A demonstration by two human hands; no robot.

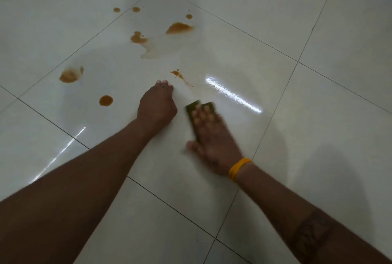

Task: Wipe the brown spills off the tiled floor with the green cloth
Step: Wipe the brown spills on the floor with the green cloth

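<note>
My right hand (209, 138) presses the green cloth (200, 107) flat on the tiled floor (275, 30), fingers straight. My left hand (157, 104) rests curled, holding nothing, near brown spills (179, 28).

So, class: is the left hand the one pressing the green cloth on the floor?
No, the right hand presses the green cloth; the left hand rests on bare tile.

Pale glossy tiles make up the floor (275, 19), crossed by thin dark grout lines. Brown spills (179, 28) dot the far part of one big tile (some round drops, some smeared puddles), with a thin streak (180, 76) nearer in. A green cloth (192, 108) lies flat on the same tile under the right hand (212, 136); the left hand (157, 104) rests on the tile beside it.
</note>
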